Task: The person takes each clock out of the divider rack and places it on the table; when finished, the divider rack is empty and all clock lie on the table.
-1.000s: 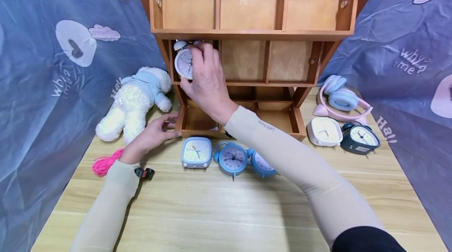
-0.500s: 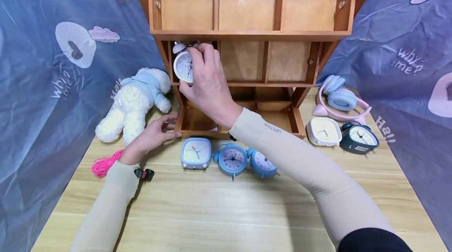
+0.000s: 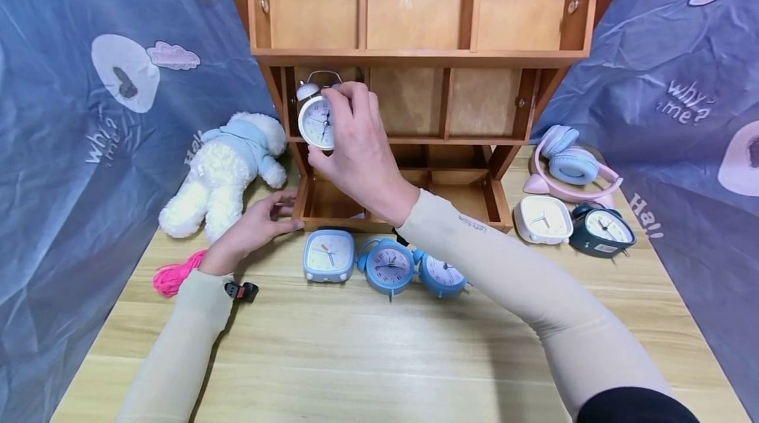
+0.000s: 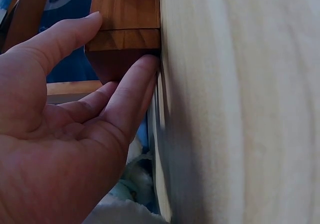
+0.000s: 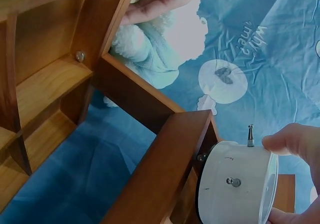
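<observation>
My right hand (image 3: 363,153) pinches a white twin-bell alarm clock (image 3: 314,123) at the left compartment of the wooden shelf's (image 3: 415,59) middle tier. In the right wrist view the clock (image 5: 230,184) shows its white side and short metal feet, with thumb and fingers at the rim of its face. My left hand (image 3: 252,235) holds the lower left front corner of the shelf. From the left wrist, the thumb of that hand (image 4: 75,129) lies on one face of the corner and its fingers on another. The right hand covers part of the clock's face.
Along the shelf's front stand a square blue clock (image 3: 329,255) and two round blue alarm clocks (image 3: 389,266). To the right are a white clock (image 3: 543,220), a dark green clock (image 3: 602,230) and headphones (image 3: 574,163). A plush toy (image 3: 228,172) and pink cord (image 3: 176,273) lie left.
My right hand has drawn the white alarm clock slightly down and to the right, out from the compartment, so its top handle shows. The left hand stays at the shelf corner.
</observation>
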A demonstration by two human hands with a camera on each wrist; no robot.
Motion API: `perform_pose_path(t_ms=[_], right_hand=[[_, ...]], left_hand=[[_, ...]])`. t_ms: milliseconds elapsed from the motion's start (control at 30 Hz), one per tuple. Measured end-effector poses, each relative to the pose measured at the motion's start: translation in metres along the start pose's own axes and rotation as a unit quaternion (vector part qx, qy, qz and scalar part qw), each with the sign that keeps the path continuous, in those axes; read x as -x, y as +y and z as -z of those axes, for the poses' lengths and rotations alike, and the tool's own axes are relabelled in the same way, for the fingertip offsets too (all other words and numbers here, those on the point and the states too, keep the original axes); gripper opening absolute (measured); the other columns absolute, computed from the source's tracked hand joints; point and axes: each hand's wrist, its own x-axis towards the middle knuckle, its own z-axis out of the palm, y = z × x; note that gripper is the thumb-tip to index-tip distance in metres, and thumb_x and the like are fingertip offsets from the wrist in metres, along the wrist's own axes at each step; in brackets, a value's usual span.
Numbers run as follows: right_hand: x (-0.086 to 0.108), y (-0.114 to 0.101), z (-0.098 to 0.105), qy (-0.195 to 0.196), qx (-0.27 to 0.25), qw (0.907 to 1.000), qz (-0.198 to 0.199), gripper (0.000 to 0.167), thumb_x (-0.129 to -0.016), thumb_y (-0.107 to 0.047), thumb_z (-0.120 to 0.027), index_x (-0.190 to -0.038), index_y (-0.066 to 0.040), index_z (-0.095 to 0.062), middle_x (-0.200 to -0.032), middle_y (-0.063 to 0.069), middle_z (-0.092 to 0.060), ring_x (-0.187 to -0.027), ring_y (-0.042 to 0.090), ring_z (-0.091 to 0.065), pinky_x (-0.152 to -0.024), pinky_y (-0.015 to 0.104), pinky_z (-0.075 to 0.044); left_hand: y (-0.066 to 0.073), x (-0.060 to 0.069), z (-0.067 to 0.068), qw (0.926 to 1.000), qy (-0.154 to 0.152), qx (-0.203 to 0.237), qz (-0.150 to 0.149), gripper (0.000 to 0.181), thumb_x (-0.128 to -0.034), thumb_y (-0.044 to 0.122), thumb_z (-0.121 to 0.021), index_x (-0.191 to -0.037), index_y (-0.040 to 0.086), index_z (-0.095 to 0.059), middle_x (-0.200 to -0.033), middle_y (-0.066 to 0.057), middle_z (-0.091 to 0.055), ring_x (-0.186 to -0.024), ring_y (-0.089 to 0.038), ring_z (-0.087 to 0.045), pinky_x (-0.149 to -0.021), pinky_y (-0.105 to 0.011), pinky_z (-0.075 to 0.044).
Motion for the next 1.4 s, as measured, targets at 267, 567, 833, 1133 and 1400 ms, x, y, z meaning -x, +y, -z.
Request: perform_pose_path(t_ms=[267, 567, 833, 1133, 1400], right_hand=[[0.013, 0.001, 0.006, -0.012, -0.015, 0.9998, -0.009, 0.072, -0.088, -0.019, -0.089, -0.149, 0.004, -0.058, -0.144, 0.024, -0.052, -0.128, 0.039, -0.050, -0.109, 0.040, -0.052], [0.024, 0.003, 0.014, -0.012, -0.028, 0.9995, -0.009, 0.074, -0.085, -0.019, -0.092, -0.148, 0.004, -0.059, -0.142, 0.024, -0.052, -0.125, 0.040, -0.050, -0.107, 0.042, -0.054], [0.035, 0.005, 0.023, -0.019, -0.035, 0.9990, -0.020, 0.074, -0.086, -0.019, -0.091, -0.149, 0.004, -0.059, -0.143, 0.024, -0.051, -0.127, 0.038, -0.050, -0.104, 0.042, -0.057], [0.050, 0.010, 0.035, -0.017, -0.047, 0.9982, -0.032, 0.072, -0.083, -0.016, -0.091, -0.147, 0.002, -0.061, -0.140, 0.023, -0.052, -0.128, 0.039, -0.050, -0.107, 0.045, -0.056], [0.069, 0.018, 0.048, -0.013, -0.051, 0.9981, -0.031, 0.072, -0.082, -0.015, -0.091, -0.145, 0.003, -0.062, -0.139, 0.024, -0.052, -0.129, 0.041, -0.050, -0.108, 0.048, -0.055]], left_hand=[[0.000, 0.000, 0.000, 1.0000, 0.004, -0.005, -0.003, 0.078, -0.1036, 0.017, -0.082, -0.167, -0.004, -0.041, -0.161, -0.030, -0.059, -0.145, -0.047, -0.063, -0.120, -0.057, -0.050], [0.000, 0.000, 0.000, 1.0000, 0.002, 0.002, -0.001, 0.079, -0.1040, 0.018, -0.082, -0.168, -0.004, -0.041, -0.162, -0.030, -0.058, -0.146, -0.046, -0.062, -0.122, -0.058, -0.049], [0.002, 0.002, -0.001, 1.0000, 0.001, 0.000, 0.007, 0.080, -0.1042, 0.019, -0.082, -0.168, -0.005, -0.040, -0.160, -0.031, -0.059, -0.146, -0.046, -0.061, -0.122, -0.056, -0.048], [0.000, 0.001, -0.001, 1.0000, 0.001, 0.003, -0.002, 0.077, -0.1047, 0.016, -0.080, -0.167, -0.006, -0.040, -0.159, -0.032, -0.060, -0.145, -0.047, -0.062, -0.120, -0.050, -0.049], [-0.002, 0.000, -0.002, 1.0000, 0.003, 0.003, 0.003, 0.076, -0.1045, 0.016, -0.080, -0.167, -0.005, -0.041, -0.155, -0.032, -0.063, -0.144, -0.046, -0.062, -0.123, -0.053, -0.046]])
